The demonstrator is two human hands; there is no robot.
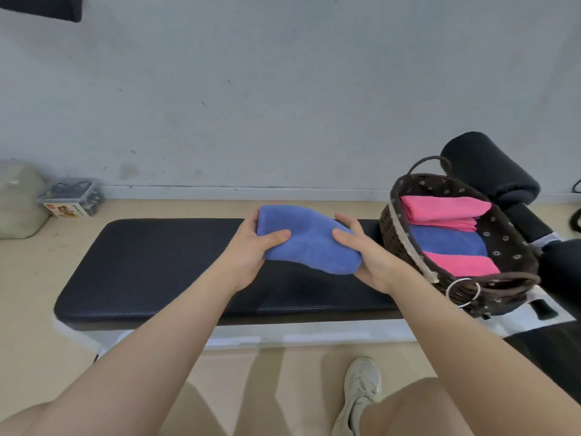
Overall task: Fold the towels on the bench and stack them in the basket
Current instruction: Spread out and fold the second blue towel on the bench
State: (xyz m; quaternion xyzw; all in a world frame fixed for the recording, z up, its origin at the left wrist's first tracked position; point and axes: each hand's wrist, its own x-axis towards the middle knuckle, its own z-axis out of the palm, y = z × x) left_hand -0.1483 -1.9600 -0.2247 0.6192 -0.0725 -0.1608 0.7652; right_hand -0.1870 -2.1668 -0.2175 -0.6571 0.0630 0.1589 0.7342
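A folded blue towel (309, 239) is held just above the black padded bench (157, 265). My left hand (251, 250) grips its left end, thumb on top and fingers underneath. My right hand (361, 250) grips its right end the same way. At the bench's right end stands a dark wicker basket (396, 237) with a patterned lining. Inside it lie a folded pink towel (446, 212) at the back, a blue towel (449, 242) in the middle and another pink towel (462, 265) at the front.
Black padded rollers (490, 171) of the bench frame sit behind and right of the basket. On the floor at the far left are a clear plastic box (70, 196) and a pale bag (19, 199). My shoe (361, 388) rests on the floor below the bench.
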